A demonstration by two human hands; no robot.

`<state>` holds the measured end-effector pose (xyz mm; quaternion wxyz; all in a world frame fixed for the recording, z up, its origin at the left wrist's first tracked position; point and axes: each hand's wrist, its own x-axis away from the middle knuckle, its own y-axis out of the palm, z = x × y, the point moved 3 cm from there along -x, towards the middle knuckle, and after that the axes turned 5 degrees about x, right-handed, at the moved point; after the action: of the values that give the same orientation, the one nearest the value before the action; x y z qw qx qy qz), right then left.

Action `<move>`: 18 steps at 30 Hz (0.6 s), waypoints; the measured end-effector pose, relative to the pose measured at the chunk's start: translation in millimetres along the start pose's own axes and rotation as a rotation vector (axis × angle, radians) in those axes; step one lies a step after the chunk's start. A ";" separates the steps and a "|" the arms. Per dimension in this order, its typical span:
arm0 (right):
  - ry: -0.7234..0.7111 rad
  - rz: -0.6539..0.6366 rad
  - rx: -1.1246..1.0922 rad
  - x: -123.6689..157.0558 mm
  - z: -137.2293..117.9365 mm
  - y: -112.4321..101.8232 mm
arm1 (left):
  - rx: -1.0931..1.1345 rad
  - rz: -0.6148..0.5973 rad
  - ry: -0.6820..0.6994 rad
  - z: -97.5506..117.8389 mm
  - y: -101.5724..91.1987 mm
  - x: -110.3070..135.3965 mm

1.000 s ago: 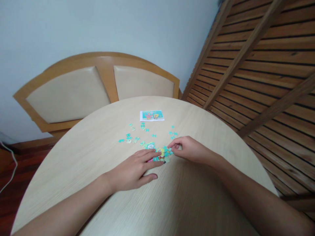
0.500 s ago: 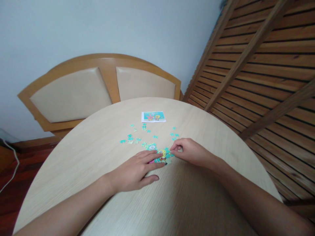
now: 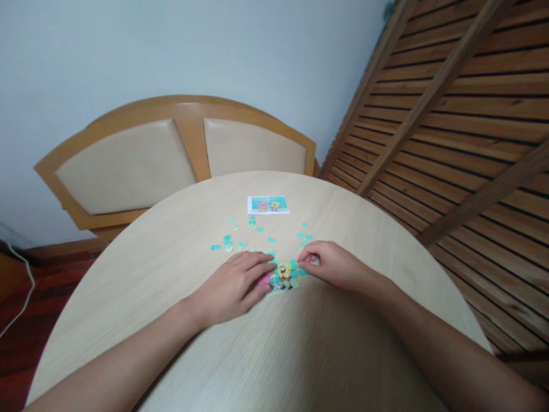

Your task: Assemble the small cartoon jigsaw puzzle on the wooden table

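Teal loose pieces [image 3: 227, 241] lie beyond the part-joined puzzle [image 3: 285, 271], leftward. The left hand [image 3: 234, 280], flat and loosely spread, has slid to the puzzle's left side, baring its yellow figure for checking or joining. Beyond the puzzle, the card [image 3: 269, 205] shows no readable writing. At its right edge, the right hand's [image 3: 329, 261] thumb and forefinger nearly meet; whether they've closed on a piece, I can't tell.

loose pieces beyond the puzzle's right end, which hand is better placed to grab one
Likely the right hand: its fingertips are nearer those pieces; the left hand covers part of the puzzle.
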<state>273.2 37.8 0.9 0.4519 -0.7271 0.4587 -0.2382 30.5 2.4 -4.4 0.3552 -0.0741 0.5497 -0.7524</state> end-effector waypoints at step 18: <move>0.181 0.201 0.315 0.4 29.6 -5.5 | -0.273 0.141 -0.357 -56.8 -18.8 6.4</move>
<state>298.4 51.4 -8.5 0.5384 -0.5736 0.5249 -0.3250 -11.2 45.1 -11.5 0.4852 -0.2145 0.5787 -0.6194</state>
